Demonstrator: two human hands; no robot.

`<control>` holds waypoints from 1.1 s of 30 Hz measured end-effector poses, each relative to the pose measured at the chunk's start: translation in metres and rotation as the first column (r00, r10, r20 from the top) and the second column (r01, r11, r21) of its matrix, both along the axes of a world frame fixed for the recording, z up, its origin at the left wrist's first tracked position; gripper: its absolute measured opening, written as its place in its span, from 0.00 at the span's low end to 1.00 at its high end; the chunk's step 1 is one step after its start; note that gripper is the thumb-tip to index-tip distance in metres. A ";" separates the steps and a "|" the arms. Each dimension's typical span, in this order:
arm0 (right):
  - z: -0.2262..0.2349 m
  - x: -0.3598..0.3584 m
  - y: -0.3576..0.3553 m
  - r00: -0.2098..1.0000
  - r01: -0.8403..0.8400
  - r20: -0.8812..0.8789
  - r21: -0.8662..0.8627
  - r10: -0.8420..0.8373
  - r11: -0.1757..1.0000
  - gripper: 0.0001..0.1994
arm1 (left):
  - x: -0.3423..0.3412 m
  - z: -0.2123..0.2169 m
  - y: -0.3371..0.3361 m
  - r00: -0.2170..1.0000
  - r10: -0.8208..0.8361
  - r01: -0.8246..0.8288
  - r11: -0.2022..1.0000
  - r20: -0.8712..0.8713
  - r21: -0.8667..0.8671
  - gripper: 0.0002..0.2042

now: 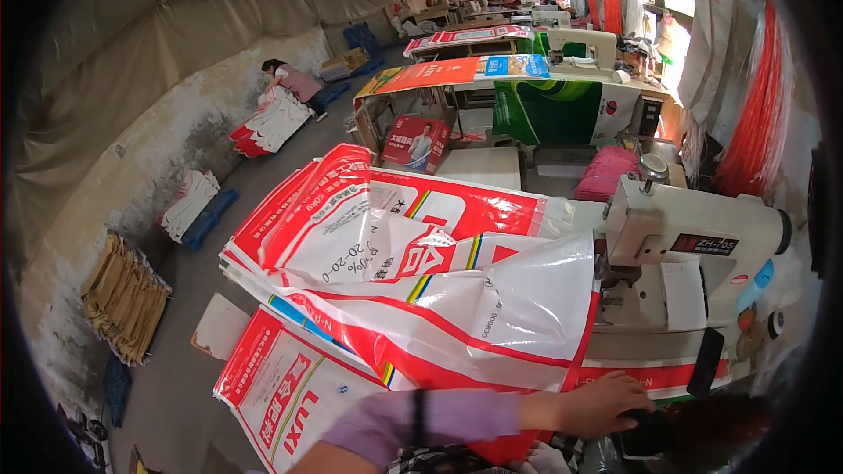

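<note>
My left hand (606, 404) reaches across from the lower left in a lilac sleeve. Its fingers curl at the edge of a dark, reddish, blurred thing (702, 430), and what they hold cannot be made out. My right hand does not show. Large red-and-white printed plastic sacks (518, 298) lie in a loose, rumpled pile on the worktable, just beyond my forearm. The top sack's right end reaches the needle area of a cream industrial sewing machine (676, 228). Another sack (290, 386) hangs over the table's left side. A dark, flat rectangular object (705, 362) leans near the machine's base.
Pink folded material (608, 171) sits behind the machine. Red strands (760, 114) hang at the right. Farther off, more sewing tables carry green and orange sacks (421, 76). At the left wall, a person (299, 83) bends over sacks; brown stacked sheets (125, 298) stand nearer.
</note>
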State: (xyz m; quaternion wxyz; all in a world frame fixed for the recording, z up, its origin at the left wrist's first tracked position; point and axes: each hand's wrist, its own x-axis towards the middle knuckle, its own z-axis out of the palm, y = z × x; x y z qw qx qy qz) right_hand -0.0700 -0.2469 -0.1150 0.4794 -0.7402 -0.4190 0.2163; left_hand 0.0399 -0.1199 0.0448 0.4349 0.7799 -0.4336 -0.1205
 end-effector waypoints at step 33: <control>0.078 0.005 -0.003 0.999 0.016 0.041 0.165 -0.023 0.986 0.12 | 0.123 -0.163 0.149 0.753 0.544 -0.648 0.708 0.370 0.280 0.37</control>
